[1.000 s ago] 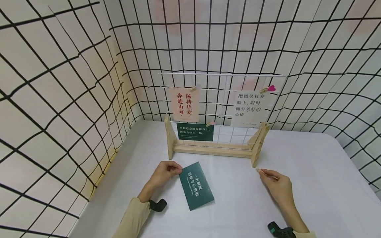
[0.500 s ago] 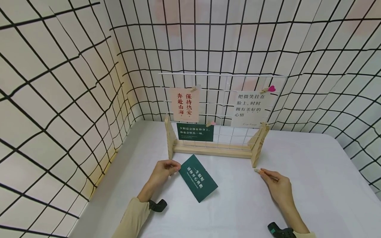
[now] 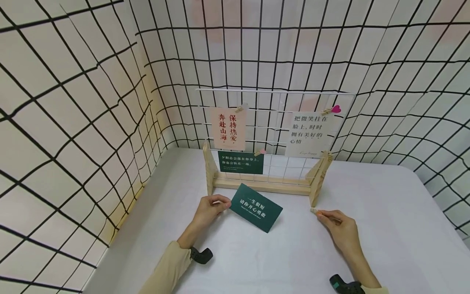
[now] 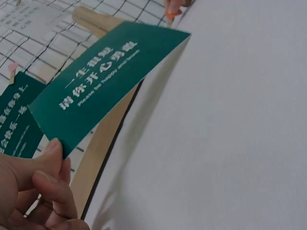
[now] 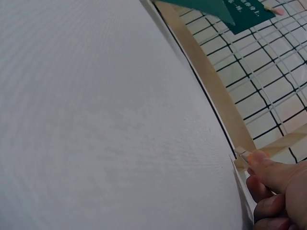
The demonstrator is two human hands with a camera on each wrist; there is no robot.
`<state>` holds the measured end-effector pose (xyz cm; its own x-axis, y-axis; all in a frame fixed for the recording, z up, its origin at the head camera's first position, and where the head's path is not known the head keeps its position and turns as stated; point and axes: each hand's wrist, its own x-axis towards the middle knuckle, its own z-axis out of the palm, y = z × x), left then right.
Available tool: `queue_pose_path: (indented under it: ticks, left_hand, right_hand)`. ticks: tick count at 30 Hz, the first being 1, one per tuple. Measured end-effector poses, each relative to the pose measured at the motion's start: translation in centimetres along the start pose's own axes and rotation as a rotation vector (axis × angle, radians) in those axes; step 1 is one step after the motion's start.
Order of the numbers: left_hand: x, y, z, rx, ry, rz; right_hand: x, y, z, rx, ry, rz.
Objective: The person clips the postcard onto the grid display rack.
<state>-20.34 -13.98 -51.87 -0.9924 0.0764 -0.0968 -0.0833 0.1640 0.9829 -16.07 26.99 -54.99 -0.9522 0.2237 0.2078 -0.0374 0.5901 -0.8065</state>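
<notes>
My left hand (image 3: 208, 211) pinches a dark green card (image 3: 256, 208) with white lettering by its left corner, thumb on the front. The card is tilted, in front of a wooden-footed display stand (image 3: 271, 188) with a white wire grid. My right hand (image 3: 341, 232) holds a small wooden clothespin (image 3: 313, 210) between thumb and fingertips, near the stand's right foot. A bit of orange shows at those fingertips in the left wrist view; the rest of the clothespin is hidden by the fingers.
Clipped on the grid are a pink card (image 3: 228, 130), a smaller green card (image 3: 240, 163) and a white card (image 3: 306, 134), each with a clothespin. White cloth (image 3: 385, 212) covers the table. Black-lined grid walls (image 3: 279, 45) rise behind and to the left.
The green card in my left hand has turned from nearly upright to closer to level, and has shifted slightly right and up. My right hand has barely moved.
</notes>
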Motion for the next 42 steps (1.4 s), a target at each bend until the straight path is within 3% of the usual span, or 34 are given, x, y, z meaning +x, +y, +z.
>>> queue_pose_path:
  ticks: [2, 8, 13, 20, 23, 32, 42]
  left_hand:
    - [0.6, -0.4, 0.5, -0.013, -0.005, 0.021]
    - [1.9, 0.5, 2.8, -0.087, 0.011, 0.075]
    - [3.1, 1.4, 5.0, -0.155, 0.035, 0.075]
    - [4.7, 2.4, 7.7, -0.325, 0.061, 0.066]
    - [5.1, 2.8, 8.6, -0.35, 0.066, 0.073]
    - [5.8, 3.7, 10.5, -0.463, 0.09, 0.078]
    - [6.3, 3.8, 11.8, -0.504, 0.108, 0.081]
  right_hand:
    - [0.0, 0.0, 0.0, 0.014, 0.0, 0.02]
    - [0.1, 0.1, 0.1, 0.025, 0.0, 0.058]
    - [0.1, 0.0, 0.2, 0.018, 0.002, 0.067]
    - [0.1, -0.2, 0.4, 0.006, -0.022, 0.068]
    - [0.1, -0.2, 0.4, -0.005, -0.023, 0.064]
    - [-0.1, -0.2, 0.3, -0.022, -0.044, 0.078]
    - [0.0, -0.1, 0.1, -0.013, -0.032, 0.068]
